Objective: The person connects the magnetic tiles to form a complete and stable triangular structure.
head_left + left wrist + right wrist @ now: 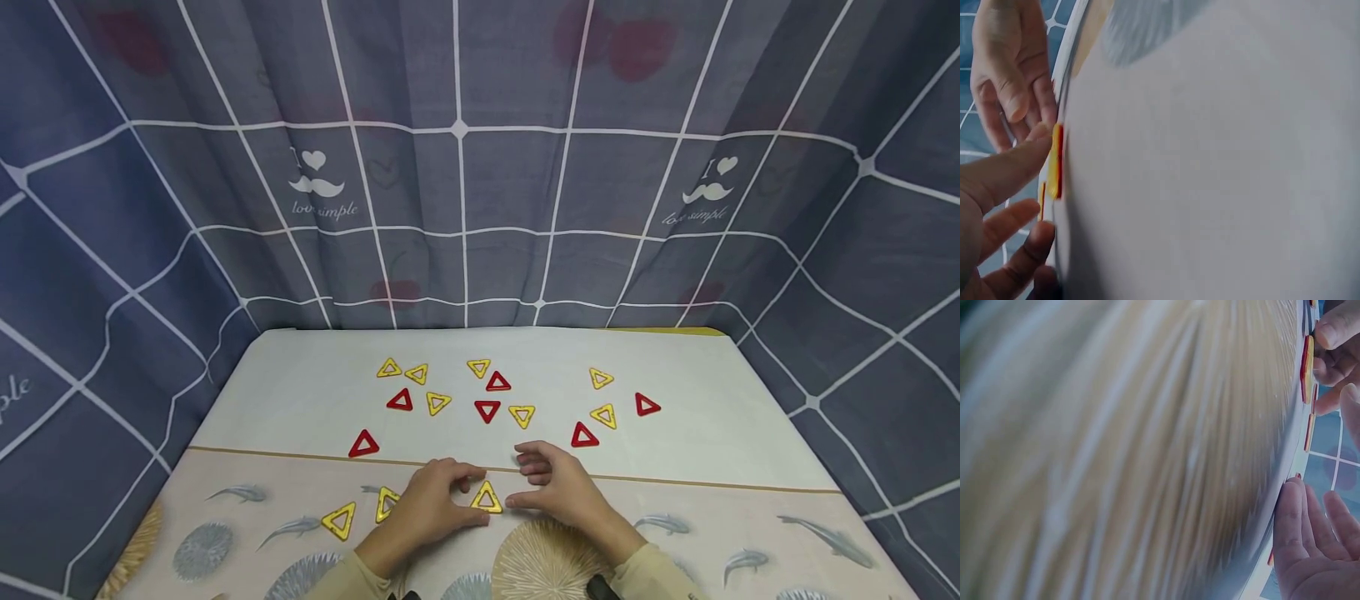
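Observation:
A yellow triangle ring [491, 509] lies on the patterned cloth between the two hands. Its edge shows yellow and red layers in both wrist views. My left hand [435, 502] curves loosely around its left side, with the thumb tip right at the lower left corner. To the right, my right hand [561, 490] is held apart from the ring, fingers relaxed and thumb pointing toward it. Two more yellow triangle rings lie left of the left hand: one [337, 511] in full view, the other [380, 505] partly hidden behind that hand.
Several red and yellow triangle rings are scattered on the white strip beyond the hands, including a red one [363, 453] at left and another red one [585, 443] at right. A dark checked curtain [510, 183] encloses the table's back and sides.

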The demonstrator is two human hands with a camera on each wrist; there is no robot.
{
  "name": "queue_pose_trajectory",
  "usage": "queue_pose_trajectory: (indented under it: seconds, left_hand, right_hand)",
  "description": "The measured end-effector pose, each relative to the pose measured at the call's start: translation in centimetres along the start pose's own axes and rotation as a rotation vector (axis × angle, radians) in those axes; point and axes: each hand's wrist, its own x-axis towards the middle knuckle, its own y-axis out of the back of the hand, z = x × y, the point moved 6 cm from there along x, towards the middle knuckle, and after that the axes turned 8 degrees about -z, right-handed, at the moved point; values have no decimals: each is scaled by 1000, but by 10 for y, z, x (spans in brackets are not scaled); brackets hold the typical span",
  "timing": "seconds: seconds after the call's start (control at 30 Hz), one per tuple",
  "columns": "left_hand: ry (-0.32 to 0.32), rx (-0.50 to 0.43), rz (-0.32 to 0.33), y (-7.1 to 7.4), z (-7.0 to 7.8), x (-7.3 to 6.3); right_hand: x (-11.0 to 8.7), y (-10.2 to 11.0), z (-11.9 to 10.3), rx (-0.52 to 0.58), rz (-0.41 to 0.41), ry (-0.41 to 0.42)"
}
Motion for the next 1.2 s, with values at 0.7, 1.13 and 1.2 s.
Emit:
queue_pose_trajectory:
  seconds: [0.7,1.13,1.2]
  left_hand:
    - [-31,-62,-51,65,-52,-48]
    - [79,-35,-27,78,-90,-69]
    - [108,-38,-36,77,-92,-69]
  right_hand:
    - [-1,-12,-9,-50,-68,13]
    - [0,-30,-13,-123,-68,-19]
    - [-1,-31,-14,-134,-67,-17]
